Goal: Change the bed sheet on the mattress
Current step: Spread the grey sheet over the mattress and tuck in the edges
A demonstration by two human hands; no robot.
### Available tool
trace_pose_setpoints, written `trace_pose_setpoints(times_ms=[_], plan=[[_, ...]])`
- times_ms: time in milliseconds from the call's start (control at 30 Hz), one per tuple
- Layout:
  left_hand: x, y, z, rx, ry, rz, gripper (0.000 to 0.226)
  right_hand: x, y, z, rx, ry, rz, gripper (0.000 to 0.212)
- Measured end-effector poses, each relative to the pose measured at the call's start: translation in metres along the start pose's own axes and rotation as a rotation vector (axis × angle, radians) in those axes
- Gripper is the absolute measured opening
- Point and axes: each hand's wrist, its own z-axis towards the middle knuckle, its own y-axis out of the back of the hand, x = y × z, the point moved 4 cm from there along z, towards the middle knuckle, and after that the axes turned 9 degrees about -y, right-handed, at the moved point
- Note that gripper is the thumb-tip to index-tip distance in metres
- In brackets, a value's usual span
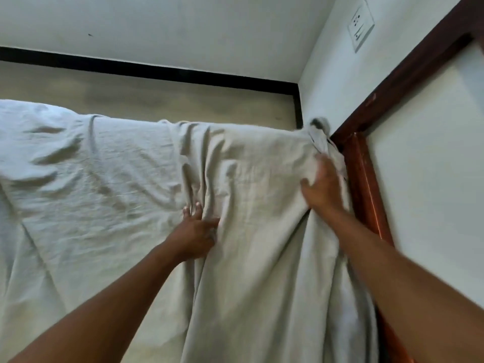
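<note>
A wrinkled off-white bed sheet point(110, 179) covers the mattress and fills most of the view. My left hand point(197, 231) lies flat on the sheet near the middle, fingers straight and pressing the cloth. My right hand point(323, 184) is blurred at the far right corner of the mattress, on the bunched sheet beside the wooden headboard point(366, 195). Whether its fingers curl round the cloth is unclear. A knotted or gathered end of the sheet point(318, 134) sticks up at that corner.
The reddish-brown headboard frame runs along the right with a pale panel point(429, 179). White walls meet in the corner, with a wall socket point(361, 24) high on the right. Beige floor point(157, 95) with a black skirting lies beyond the bed.
</note>
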Motion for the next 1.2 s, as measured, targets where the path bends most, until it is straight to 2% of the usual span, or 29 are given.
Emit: trace_pose_setpoints(times_ms=[67, 133, 233, 300, 367, 433, 500, 567, 667, 733, 867, 967, 1200], plan=[[-0.008, -0.006, 0.011, 0.124, 0.019, 0.123, 0.058, -0.024, -0.037, -0.044, 0.219, 0.089, -0.135, 0.06], [-0.007, -0.007, 0.02, 0.164, 0.062, 0.148, 0.054, -0.051, -0.062, -0.077, 0.329, 0.119, -0.305, 0.069], [0.008, -0.011, 0.034, 0.174, 0.076, 0.119, 0.053, -0.058, -0.075, -0.108, 0.301, 0.077, -0.409, 0.072], [0.013, -0.016, 0.038, 0.205, 0.101, 0.1, 0.054, -0.056, -0.075, -0.126, 0.274, -0.001, -0.331, 0.071], [0.017, -0.025, 0.033, 0.205, 0.1, 0.184, 0.059, -0.057, -0.073, -0.158, 0.255, -0.024, -0.261, 0.069], [0.006, -0.036, 0.016, 0.167, 0.063, 0.258, 0.066, -0.069, -0.068, -0.203, 0.265, -0.021, -0.214, 0.067], [-0.011, -0.05, -0.014, 0.146, 0.123, 0.239, 0.068, -0.088, -0.061, -0.249, 0.28, 0.0, -0.193, 0.062], [-0.045, -0.07, -0.051, 0.18, 0.105, 0.317, 0.065, -0.115, -0.048, -0.29, 0.219, 0.008, -0.169, 0.055], [-0.094, -0.113, -0.102, 0.296, -0.097, 0.556, 0.056, -0.165, -0.028, -0.348, 0.149, -0.12, -0.139, 0.048], [-0.121, -0.142, -0.134, 0.383, -0.213, 0.663, 0.058, -0.196, -0.016, -0.39, 0.112, -0.236, -0.114, 0.046], [-0.164, -0.194, -0.194, 0.605, -0.393, 0.64, 0.054, -0.227, -0.004, -0.487, 0.051, -0.443, -0.018, 0.045], [-0.188, -0.222, -0.23, 0.765, -0.428, 0.553, 0.058, -0.23, 0.001, -0.556, 0.034, -0.547, 0.06, 0.05], [-0.227, -0.249, -0.247, 0.715, -0.508, 0.528, 0.072, -0.262, 0.017, -0.623, -0.262, -1.136, 0.243, 0.067]])
